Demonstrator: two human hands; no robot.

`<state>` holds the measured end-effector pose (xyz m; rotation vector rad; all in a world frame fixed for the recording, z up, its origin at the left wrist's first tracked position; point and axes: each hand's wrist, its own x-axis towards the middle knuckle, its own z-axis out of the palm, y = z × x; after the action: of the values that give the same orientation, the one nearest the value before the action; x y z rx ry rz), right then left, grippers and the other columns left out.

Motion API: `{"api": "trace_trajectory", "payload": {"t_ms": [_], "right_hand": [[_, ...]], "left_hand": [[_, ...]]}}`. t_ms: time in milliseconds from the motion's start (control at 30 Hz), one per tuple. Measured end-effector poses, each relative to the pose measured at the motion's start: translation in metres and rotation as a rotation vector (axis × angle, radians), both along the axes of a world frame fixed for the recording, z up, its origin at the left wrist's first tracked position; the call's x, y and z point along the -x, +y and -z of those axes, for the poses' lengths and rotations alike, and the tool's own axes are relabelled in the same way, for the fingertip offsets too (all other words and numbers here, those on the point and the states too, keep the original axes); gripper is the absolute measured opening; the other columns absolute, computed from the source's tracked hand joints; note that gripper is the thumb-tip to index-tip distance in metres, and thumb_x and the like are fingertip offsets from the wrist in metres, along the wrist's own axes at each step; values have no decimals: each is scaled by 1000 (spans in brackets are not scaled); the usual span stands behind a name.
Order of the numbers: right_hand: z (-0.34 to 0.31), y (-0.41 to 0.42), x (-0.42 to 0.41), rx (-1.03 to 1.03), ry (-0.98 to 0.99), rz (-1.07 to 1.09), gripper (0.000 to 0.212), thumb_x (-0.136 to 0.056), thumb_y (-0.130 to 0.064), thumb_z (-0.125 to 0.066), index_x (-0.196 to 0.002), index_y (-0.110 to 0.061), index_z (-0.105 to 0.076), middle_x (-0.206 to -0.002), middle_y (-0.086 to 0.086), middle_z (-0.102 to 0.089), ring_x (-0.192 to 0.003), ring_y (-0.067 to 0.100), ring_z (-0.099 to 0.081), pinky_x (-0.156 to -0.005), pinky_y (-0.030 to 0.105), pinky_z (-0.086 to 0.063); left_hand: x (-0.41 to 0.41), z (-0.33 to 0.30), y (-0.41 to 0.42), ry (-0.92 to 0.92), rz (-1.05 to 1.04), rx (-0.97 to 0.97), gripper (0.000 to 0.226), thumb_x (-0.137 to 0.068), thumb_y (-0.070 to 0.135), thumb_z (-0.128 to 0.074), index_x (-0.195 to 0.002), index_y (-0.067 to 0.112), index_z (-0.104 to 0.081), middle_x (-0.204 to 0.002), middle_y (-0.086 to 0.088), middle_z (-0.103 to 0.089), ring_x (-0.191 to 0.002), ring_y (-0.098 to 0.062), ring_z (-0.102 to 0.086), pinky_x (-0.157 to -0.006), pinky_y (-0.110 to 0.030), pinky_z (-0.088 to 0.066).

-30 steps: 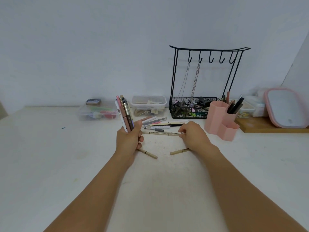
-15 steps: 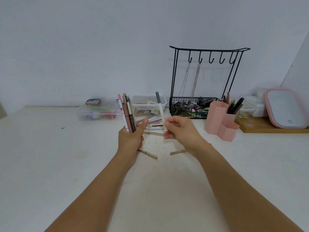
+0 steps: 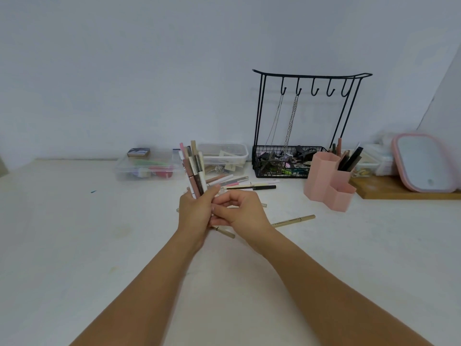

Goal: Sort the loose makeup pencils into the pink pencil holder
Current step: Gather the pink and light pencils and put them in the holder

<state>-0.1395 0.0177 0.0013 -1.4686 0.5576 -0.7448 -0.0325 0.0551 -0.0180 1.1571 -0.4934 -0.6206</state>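
While the left hand (image 3: 197,211) grips a bundle of makeup pencils (image 3: 193,168) upright by their lower ends, the right hand (image 3: 239,211) sits just beside it, fingers curled in against the bundle's base; whether they pinch a pencil cannot be told.

Handling, judged: pencils light, stiff, smooth-barrelled, so likely to slip or fan out of a loose fist. Best hold: mid-barrel to lower third, whole bundle squeezed together, tips kept pointing one way.

Appearance: slim sticks in pink, white, beige, brown and black, some with darker caps.

Location: bundle at centre of table (image 3: 74,245). Loose pencils (image 3: 239,182) lie at 12 o'clock of the hands; a beige pencil (image 3: 294,220) at 3 o'clock; another (image 3: 225,232) at 6 o'clock. Pink pencil holder (image 3: 329,179) stands at 2 o'clock, well apart, already containing several dark sticks.
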Motion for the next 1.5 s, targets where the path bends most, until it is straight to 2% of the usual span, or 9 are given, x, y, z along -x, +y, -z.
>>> {"api": "trace_trajectory", "payload": {"t_ms": [100, 167, 367, 633, 867, 1067, 1200, 1400, 1500], "right_hand": [[-9, -12, 8, 39, 2, 41, 3, -87, -3, -71, -86, -1, -72, -76, 14, -68, -61, 21, -69, -64, 29, -61], [-8, -36, 13, 320, 141, 269, 6, -90, -10, -69, -90, -7, -74, -81, 6, -70, -66, 19, -69, -64, 31, -61], [4, -85, 9, 859, 756, 239, 32, -100, -19, -52, -130, -20, -61, -132, 3, -60, -120, 24, -54, -100, 39, -46], [5, -95, -3, 919, 898, 244, 13, -96, -18, -58, -99, -16, -71, -101, 4, -67, -91, 24, -62, -80, 37, -53], [10, -95, 8, 825, 795, 301, 13, -93, -16, -64, -99, -13, -75, -92, 3, -70, -82, 20, -63, -73, 30, -50], [-1, -74, 12, 612, 399, 351, 8, -91, -16, -68, -97, -14, -74, -77, -9, -62, -67, 2, -54, -61, 12, -40], [-5, -37, 6, 209, 120, 138, 4, -91, -10, -68, -91, -12, -72, -81, 7, -64, -72, 14, -61, -75, 29, -59], [6, -10, -2, 131, 6, 40, 9, -87, 2, -69, -93, -4, -72, -74, 4, -68, -69, 12, -68, -70, 28, -58], [4, -9, 1, 118, -38, 37, 18, -81, 13, -69, -87, -3, -71, -69, 3, -69, -65, 12, -69, -69, 28, -60]], "left_hand": [[-7, -4, 2, -21, -30, -11, 19, -86, 18, -74, -72, 11, -63, -58, -10, -54, -53, -26, -56, -48, -29, -43], [-9, -6, 3, -6, -26, -6, 16, -89, 18, -72, -75, 15, -65, -56, -6, -52, -49, -20, -51, -42, -26, -36], [-11, 0, 3, -14, 13, -39, 12, -93, 23, -73, -88, 14, -66, -56, 4, -51, -49, -11, -48, -41, -23, -33], [-12, 2, 0, -13, 23, -48, 12, -94, 23, -73, -96, 12, -70, -55, 2, -42, -45, -12, -38, -41, -23, -26], [-9, 1, -1, 22, 5, -59, 20, -90, 31, -76, -90, 14, -67, -53, 4, -40, -45, -13, -31, -42, -25, -25], [-7, -2, 1, 37, 1, -60, 39, -79, 40, -86, -94, 12, -63, -50, 6, -36, -42, -12, -29, -41, -24, -26], [-5, -5, 4, 27, 30, -4, 39, -75, 40, -87, -87, 11, -65, -54, 3, -35, -44, -12, -29, -40, -22, -26], [3, -9, 11, -34, 73, 59, 21, -78, 9, -85, -74, 6, -65, -50, 3, -61, -37, -7, -53, -39, -17, -41], [1, -6, 12, -72, 80, 36, 31, -69, 14, -93, -80, -3, -70, -71, -15, -74, -60, -27, -72, -57, -33, -59]]}}
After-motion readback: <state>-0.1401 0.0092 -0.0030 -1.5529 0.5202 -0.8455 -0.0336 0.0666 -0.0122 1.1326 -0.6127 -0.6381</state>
